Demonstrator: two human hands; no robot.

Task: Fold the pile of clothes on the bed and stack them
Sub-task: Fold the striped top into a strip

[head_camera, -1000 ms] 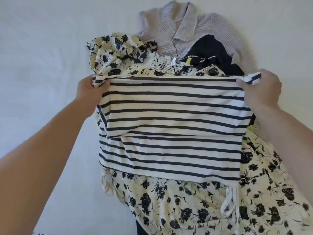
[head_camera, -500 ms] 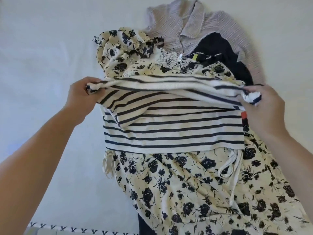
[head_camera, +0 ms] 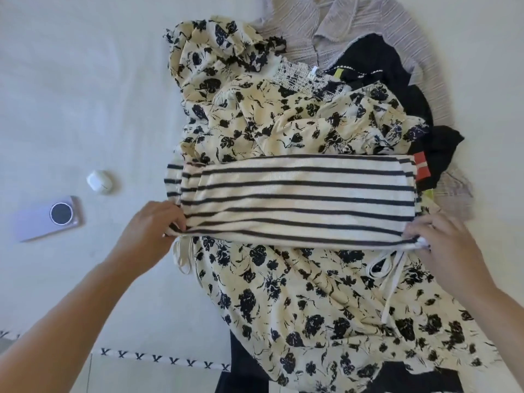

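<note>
Since half-second ago: you brought striped top edge down toward you, doubling it into flat band across floral dress atop pile. Your left hand pinches near-left corner; right hand pinches near-right corner. Phone, earbud case lie left on bed.

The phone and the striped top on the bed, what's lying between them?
In the head view, a small white earbud case sits on the bed sheet between the phone and the striped top; the left hand reaches in nearer.
</note>
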